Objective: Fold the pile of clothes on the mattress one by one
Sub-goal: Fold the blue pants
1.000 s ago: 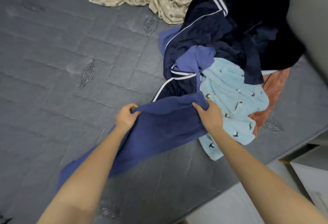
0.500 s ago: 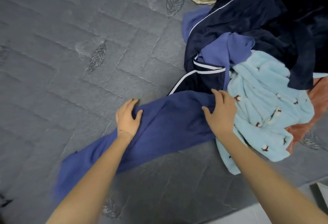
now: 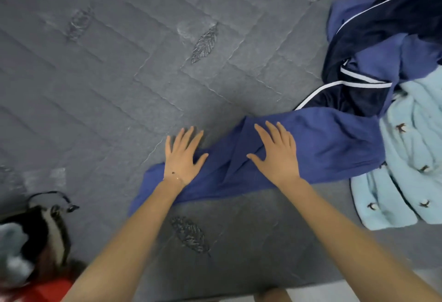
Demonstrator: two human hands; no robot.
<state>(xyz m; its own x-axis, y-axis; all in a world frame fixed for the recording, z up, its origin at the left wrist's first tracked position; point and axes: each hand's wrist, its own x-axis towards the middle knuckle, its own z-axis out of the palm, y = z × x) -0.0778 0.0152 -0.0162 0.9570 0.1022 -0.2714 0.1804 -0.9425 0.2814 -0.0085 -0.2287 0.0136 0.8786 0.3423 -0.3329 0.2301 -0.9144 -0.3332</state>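
Blue garment [image 3: 323, 139] flat on mattress [image 3: 119, 74], left hand [image 3: 183, 158] and right hand [image 3: 277, 155] spread flat on it

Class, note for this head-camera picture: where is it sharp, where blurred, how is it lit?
Head view: sharpest at the left hand and right hand, flat on the dark blue cloth garment. Head view: the dark and red clutter at lower left is smeared by blur. Head view: soft even light, no glare, faint shadows on the grey quilted mattress.
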